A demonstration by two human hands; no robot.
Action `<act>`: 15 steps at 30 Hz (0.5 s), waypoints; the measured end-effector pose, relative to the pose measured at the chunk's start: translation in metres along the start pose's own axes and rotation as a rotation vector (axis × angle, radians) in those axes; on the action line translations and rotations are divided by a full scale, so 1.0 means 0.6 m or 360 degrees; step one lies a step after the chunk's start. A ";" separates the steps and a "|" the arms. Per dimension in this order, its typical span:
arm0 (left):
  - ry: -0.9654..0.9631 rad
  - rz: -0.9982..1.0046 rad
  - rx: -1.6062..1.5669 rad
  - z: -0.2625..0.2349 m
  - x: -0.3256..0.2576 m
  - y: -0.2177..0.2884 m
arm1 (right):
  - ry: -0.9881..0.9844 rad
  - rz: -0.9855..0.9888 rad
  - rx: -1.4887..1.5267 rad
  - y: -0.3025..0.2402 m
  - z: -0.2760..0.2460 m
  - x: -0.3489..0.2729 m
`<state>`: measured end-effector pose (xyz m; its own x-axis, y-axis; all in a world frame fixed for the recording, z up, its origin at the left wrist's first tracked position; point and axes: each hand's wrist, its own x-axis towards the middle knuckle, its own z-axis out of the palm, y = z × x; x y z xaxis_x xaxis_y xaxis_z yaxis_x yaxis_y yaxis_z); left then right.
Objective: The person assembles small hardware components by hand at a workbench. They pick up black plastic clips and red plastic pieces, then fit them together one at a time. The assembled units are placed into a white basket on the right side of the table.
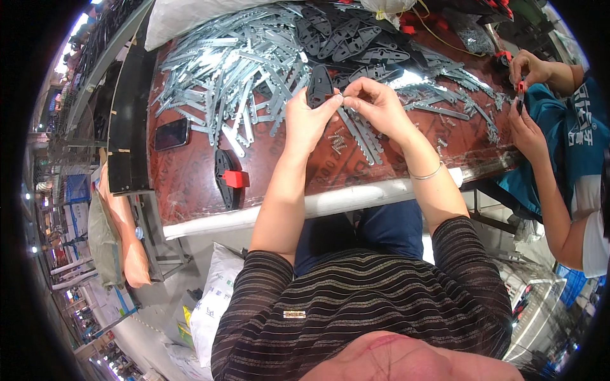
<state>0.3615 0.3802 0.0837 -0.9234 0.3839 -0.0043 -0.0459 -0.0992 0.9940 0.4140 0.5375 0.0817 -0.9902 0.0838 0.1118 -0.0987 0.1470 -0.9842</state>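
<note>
My left hand (pixel 302 122) grips a black oval plastic shell (pixel 319 81), held upright above the table. The fingers of my right hand (pixel 380 109) are pinched together at the shell's right edge, touching my left fingertips. Something tiny and pale shows there, too small to name. Below my hands, toothed metal strips (pixel 363 138) and loose small springs (pixel 337 141) lie on the table. Nearer the left edge rests another black shell (pixel 222 190) with a red block (pixel 236 179) on it.
A big heap of toothed metal strips (pixel 235 63) covers the far left of the reddish table (pixel 190 171). Several black shells (pixel 346 38) are piled behind my hands. A phone (pixel 171 134) lies at left. At right, a co-worker's hands (pixel 528 127) hold a red-and-black piece.
</note>
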 end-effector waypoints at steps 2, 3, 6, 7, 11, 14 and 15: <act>0.0037 0.0015 0.0100 0.007 0.002 0.002 | 0.0080 -0.0053 -0.0018 0.010 0.000 0.001; 0.0053 0.0023 0.0149 0.009 0.002 0.004 | 0.0123 -0.0080 -0.0029 0.012 0.002 0.002; 0.0100 0.0039 0.0149 0.011 0.000 0.002 | 0.0116 0.0007 0.0195 0.008 0.005 0.002; 0.0118 0.0048 0.0150 0.009 -0.001 0.000 | 0.0110 0.0034 0.0268 0.009 0.008 0.004; 0.0094 0.0092 0.0138 0.017 0.000 0.003 | 0.0166 0.0010 0.0152 0.002 0.004 0.001; 0.0006 0.0056 0.0103 0.019 0.001 0.006 | 0.0198 -0.0059 0.0302 0.014 0.007 0.008; -0.0002 0.0042 0.0037 0.019 0.002 0.003 | 0.0175 -0.0013 0.0414 0.018 0.004 0.009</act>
<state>0.3645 0.3908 0.0865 -0.9236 0.3828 0.0219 -0.0128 -0.0880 0.9960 0.4072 0.5371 0.0712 -0.9740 0.1919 0.1202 -0.1428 -0.1083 -0.9838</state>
